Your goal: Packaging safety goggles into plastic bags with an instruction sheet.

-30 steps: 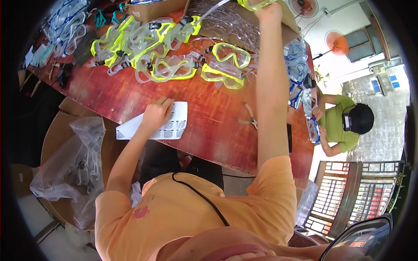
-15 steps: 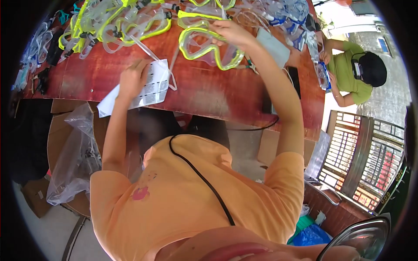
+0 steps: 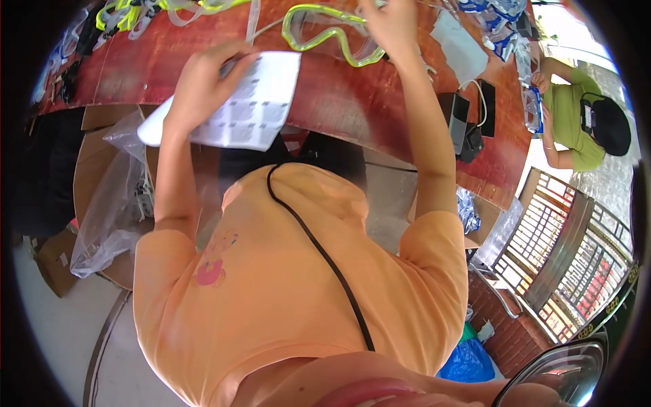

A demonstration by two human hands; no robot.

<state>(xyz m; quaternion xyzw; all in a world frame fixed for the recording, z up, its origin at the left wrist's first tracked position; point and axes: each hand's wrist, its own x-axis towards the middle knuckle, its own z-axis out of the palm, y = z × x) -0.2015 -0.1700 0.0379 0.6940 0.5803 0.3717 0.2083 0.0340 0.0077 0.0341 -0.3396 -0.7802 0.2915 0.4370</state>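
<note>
My left hand (image 3: 211, 80) grips a white printed sheet (image 3: 261, 102), thumb and fingers closed at its upper edge. The sheet curves under the hand and overhangs the table's front edge. To its right on the table lies a diving mask (image 3: 332, 31) with a yellow-green frame and clear lens. My right hand (image 3: 393, 30) is at the mask's upper right side. Its fingers run to the picture's top edge, so whether they hold the mask is hidden. A pale strap (image 3: 253, 22) lies between the sheet and the mask.
More yellow-green masks (image 3: 129, 15) crowd the table's far left, and blue ones (image 3: 498, 27) the far right. A pale sheet (image 3: 458, 44), a power bank (image 3: 458, 122) and cable lie right. A person (image 3: 576, 112) handles a blue mask. Plastic-lined cardboard boxes (image 3: 91, 183) stand below left.
The view has shifted, so the table sits higher in the picture. My left hand has lifted and turned the sheet, showing another printed side. My right hand has moved rightward along the mask.
</note>
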